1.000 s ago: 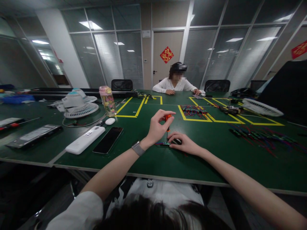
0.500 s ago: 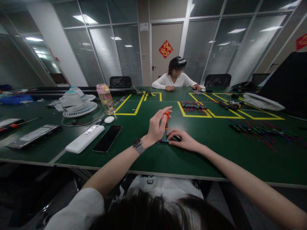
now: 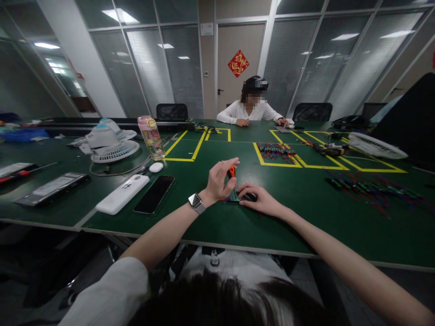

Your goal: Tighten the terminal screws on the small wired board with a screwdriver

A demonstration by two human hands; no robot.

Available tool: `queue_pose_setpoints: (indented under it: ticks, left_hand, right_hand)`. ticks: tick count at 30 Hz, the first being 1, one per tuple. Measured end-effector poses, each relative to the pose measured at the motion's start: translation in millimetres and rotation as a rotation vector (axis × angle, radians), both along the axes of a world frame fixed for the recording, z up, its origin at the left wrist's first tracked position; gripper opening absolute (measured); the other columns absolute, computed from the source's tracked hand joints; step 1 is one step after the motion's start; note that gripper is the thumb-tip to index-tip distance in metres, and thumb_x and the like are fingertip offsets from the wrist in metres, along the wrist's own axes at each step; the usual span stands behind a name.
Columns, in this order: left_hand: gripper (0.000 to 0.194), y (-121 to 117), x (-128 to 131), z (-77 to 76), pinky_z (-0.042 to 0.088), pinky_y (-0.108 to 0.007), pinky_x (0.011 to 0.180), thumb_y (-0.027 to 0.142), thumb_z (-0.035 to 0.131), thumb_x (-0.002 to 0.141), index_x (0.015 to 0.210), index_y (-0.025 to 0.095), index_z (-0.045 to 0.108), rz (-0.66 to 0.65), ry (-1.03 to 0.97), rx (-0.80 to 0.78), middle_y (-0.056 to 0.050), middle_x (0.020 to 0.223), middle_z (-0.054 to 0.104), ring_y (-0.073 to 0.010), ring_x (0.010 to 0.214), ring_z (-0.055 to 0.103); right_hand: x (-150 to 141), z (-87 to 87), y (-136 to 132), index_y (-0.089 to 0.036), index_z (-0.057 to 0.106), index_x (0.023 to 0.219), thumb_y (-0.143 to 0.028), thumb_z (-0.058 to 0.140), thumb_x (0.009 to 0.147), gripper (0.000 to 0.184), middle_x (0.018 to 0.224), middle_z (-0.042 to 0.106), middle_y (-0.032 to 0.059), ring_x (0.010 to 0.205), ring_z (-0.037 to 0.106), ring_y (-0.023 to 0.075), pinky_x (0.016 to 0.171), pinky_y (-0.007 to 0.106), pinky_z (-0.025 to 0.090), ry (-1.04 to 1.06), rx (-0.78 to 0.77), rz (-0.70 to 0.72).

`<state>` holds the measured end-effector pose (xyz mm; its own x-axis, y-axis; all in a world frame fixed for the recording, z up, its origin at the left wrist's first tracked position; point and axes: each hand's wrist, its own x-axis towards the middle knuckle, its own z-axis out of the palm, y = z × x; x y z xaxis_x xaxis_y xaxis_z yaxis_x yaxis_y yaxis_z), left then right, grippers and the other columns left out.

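Note:
My left hand (image 3: 219, 179), with a watch on its wrist, is closed around the orange handle of a screwdriver (image 3: 232, 171). The screwdriver leans a little, its thin shaft running down to a small circuit board (image 3: 234, 199) with coloured wires. The board lies low over the green table, and its right end is under the fingers of my right hand (image 3: 260, 200). That hand rests on the table with bent fingers closed on the board. A dark object (image 3: 250, 197) shows beneath the right palm; its kind I cannot make out. The screwdriver's tip is too small to see clearly.
Left of my arm lie a black phone (image 3: 154, 194), a white power bank (image 3: 123, 194) and a white fan (image 3: 115, 147). A bottle (image 3: 152, 138) stands behind them. Wired circuit boards (image 3: 277, 152) sit inside yellow tape, more (image 3: 374, 189) at right. A person (image 3: 249, 106) sits opposite.
The screwdriver has tipped from nearly upright to a slight lean toward the left, and my left hand has shifted left and down with it. My right hand stays at the board.

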<state>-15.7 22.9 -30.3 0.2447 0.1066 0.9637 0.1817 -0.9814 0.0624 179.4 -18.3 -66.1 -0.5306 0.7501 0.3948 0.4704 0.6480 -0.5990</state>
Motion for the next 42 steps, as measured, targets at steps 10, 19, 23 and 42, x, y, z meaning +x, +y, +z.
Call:
queue_pose_setpoints:
  ticks: [10,19,23,42]
  left_hand:
    - [0.043,-1,1,-3.9,0.05,-0.034,0.072,0.034,0.044,0.087,0.127,0.017,0.043,0.002,0.019,0.082,-0.012,0.109,0.064,-0.0179,0.083,0.062]
    - [0.041,-6,3,-0.9,0.049,-0.034,0.071,0.031,0.044,0.088,0.126,0.015,0.044,-0.008,0.013,0.111,-0.013,0.105,0.065,-0.0198,0.087,0.062]
    - [0.042,-5,2,-0.8,0.05,-0.034,0.07,0.03,0.044,0.087,0.127,0.016,0.043,-0.022,0.019,0.136,-0.012,0.105,0.065,-0.019,0.083,0.062]
    - [0.038,-14,9,10.3,0.049,-0.034,0.081,0.02,0.031,0.093,0.127,0.015,0.048,0.088,0.007,-0.043,-0.011,0.11,0.064,-0.0183,0.094,0.061]
  right_hand:
    - [-1,0.0,-1,-0.021,0.069,0.087,-0.026,0.067,0.08,0.009,0.105,0.064,0.0078,0.099,0.061,0.0225,0.092,0.041,0.046,0.005,0.002,-0.014]
    - [0,0.7,-1,-0.02,0.068,0.088,-0.027,0.067,0.08,0.01,0.107,0.064,0.0083,0.1,0.061,0.023,0.094,0.042,0.045,0.003,-0.016,-0.018]
    - [-1,1.2,0,-0.02,0.067,0.085,-0.028,0.067,0.08,0.009,0.105,0.064,0.0079,0.1,0.06,0.0227,0.093,0.041,0.045,-0.003,-0.017,-0.014]
    - [0,2.4,0,-0.019,0.068,0.086,-0.026,0.068,0.08,0.009,0.107,0.063,0.0078,0.101,0.06,0.0216,0.095,0.039,0.044,-0.01,-0.048,-0.017]
